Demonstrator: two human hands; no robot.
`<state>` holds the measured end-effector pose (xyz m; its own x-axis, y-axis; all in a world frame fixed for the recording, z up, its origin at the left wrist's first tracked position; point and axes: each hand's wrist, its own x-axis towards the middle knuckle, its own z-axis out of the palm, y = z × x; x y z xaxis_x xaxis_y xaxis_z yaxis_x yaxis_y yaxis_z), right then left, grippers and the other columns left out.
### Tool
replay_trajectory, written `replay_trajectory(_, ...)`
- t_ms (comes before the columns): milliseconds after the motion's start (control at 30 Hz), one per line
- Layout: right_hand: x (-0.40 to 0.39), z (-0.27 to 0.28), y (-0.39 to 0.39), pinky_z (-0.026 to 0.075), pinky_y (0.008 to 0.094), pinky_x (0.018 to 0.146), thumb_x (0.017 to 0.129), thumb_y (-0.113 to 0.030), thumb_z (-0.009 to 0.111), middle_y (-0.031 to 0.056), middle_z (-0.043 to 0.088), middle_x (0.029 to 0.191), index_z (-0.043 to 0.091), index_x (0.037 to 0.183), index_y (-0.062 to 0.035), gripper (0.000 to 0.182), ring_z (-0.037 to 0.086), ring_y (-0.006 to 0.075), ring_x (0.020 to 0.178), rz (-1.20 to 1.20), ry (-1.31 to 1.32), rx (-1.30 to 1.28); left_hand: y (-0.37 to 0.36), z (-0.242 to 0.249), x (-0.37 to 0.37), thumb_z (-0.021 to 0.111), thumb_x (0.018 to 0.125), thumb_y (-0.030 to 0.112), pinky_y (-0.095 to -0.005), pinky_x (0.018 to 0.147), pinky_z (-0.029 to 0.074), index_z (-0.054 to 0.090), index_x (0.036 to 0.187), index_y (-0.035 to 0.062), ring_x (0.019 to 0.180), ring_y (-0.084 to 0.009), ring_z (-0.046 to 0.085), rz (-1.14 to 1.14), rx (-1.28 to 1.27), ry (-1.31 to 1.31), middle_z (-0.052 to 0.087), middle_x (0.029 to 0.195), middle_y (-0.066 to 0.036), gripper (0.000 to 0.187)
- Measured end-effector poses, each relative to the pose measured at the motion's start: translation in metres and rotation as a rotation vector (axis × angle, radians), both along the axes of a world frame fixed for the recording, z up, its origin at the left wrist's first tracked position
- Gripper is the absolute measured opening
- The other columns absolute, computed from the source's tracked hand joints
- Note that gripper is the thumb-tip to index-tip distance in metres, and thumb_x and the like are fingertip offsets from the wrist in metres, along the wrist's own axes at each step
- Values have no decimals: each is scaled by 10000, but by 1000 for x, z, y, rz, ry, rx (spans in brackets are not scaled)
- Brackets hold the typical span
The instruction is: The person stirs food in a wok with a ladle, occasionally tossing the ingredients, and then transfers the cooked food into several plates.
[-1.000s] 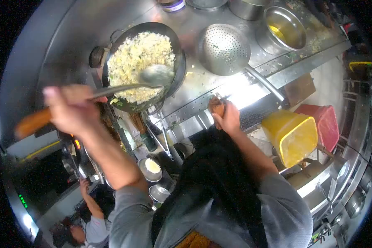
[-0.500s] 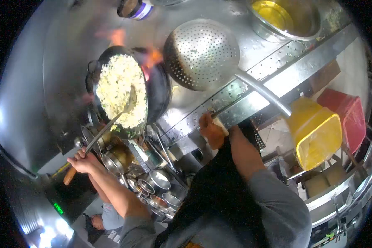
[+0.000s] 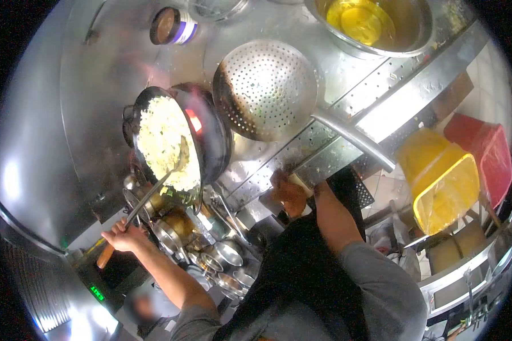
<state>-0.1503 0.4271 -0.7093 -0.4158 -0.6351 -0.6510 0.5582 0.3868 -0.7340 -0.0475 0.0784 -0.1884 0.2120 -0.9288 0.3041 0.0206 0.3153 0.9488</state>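
Gripping a long wooden-handled metal ladle in the left hand, over pale rice in a tilted black wok. Cannot tell the right hand's grip beside the brown cloth.

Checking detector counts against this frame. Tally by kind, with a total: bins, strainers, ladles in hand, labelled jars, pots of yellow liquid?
Bins: 2 (yellow bin, red bin)
Strainer: 1
Ladle: 1, in the left hand
Labelled jar: 1
Pot of yellow liquid: 1
Total: 6
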Motion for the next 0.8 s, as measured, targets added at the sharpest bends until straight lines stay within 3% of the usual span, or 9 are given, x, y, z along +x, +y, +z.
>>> replay_trajectory(167,1,-3,5,497,364,839,961,-216,571,138,643,1048,572,1185,-25,295,610,217,978,-50,48,87,-13,0,12,409,1057,371,-331,533,341,277,688,169,526,-142,264,-3,30,-31,230,593,29,441)
replay_trajectory(233,5,-3,5,496,363,839,958,-213,576,137,642,1050,571,1188,-25,297,610,216,979,-73,71,125,-12,2,12,420,1051,374,-331,532,334,294,688,170,525,-140,269,-134,41,32,231,594,33,436)
replay_trajectory(567,20,-8,22,496,357,838,944,-198,599,135,638,1061,565,1203,-26,312,607,212,986,-165,185,313,-9,2,-1,421,1056,326,-324,513,316,339,726,150,504,-135,274,14,-26,-27,243,587,35,383)
replay_trajectory(667,18,-10,27,496,355,838,940,-194,606,135,637,1064,563,1207,-26,318,606,211,988,-180,214,357,-19,1,15,412,1060,316,-323,511,314,342,725,157,503,-134,272,-96,-41,-45,237,586,38,377)
replay_trajectory(800,18,-11,22,495,353,837,935,-188,615,134,636,1068,561,1213,-26,326,605,209,991,-200,259,406,-10,2,8,387,1065,324,-322,512,315,342,720,167,509,-132,274,-79,-30,-64,233,586,39,382)
